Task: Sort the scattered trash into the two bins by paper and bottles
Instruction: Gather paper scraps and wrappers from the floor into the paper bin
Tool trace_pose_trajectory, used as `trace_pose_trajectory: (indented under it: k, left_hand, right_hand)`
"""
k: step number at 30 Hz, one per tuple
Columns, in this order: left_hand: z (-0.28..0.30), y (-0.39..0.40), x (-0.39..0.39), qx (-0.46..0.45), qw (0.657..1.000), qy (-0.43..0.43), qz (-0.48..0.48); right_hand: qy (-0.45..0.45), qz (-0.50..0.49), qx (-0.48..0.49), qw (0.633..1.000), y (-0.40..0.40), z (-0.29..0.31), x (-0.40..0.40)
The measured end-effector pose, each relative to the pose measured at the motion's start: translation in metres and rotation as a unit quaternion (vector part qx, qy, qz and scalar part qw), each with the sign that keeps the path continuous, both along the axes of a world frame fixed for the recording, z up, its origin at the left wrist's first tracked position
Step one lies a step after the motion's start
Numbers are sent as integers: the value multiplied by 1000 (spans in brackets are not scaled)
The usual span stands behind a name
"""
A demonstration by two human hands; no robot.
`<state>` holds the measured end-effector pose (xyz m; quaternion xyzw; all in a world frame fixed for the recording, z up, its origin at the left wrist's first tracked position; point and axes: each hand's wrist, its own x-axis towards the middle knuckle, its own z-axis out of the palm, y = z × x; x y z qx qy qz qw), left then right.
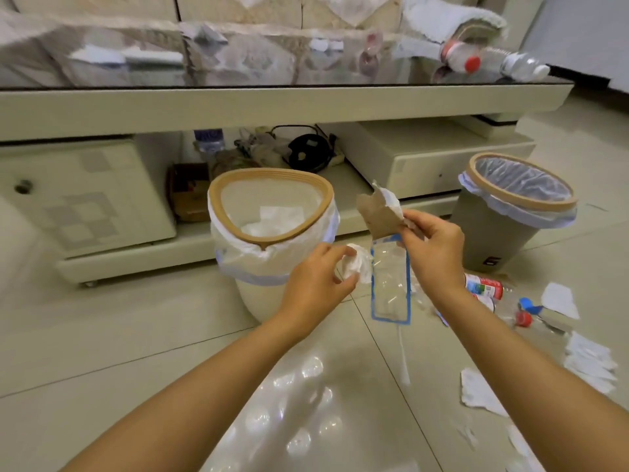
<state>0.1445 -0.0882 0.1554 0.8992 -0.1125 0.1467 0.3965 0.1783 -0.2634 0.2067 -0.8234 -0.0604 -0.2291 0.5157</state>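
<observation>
The left hand (315, 277) holds a crumpled tissue (357, 265) just in front of the white bin (272, 212). The right hand (432, 247) pinches torn brown paper (377, 212) and a clear plastic bag (389, 284) hanging below it.

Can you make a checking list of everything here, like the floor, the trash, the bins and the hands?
Surface: glossy tiled floor.
Job's things: white bin with paper inside; grey bin, contents not visible; bottles on floor; bottles on table; paper scraps.
Clutter: box, bottle and dark items under the table.
Grips: left hand holds crumpled tissue; right hand pinches brown paper, with a clear blue-edged plastic bag hanging below it.
Cables: cord among the items under the table.
Surroundings: glass-topped coffee table.
</observation>
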Motion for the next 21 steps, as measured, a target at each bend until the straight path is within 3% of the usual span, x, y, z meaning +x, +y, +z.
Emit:
trace_pose_trajectory:
  k: [8,10,14,18,21]
  left_hand:
    - [81,45,23,-1,985,-113,129]
    - [87,64,35,7,980,-97,171]
    - [82,88,56,8,984,16,178]
    - [74,89,46,-87,988,6,130]
    - [65,90,34,18,990,-11,139]
  right_hand:
    - [-118,42,-37,991,50,86,38]
    - [-148,42,-47,987,69,103,52]
    - [-176,39,-47,983,110,121,79]
    - [-197,51,-64,977,145,114,100]
    - [-200,54,-71,976,158,98,111]
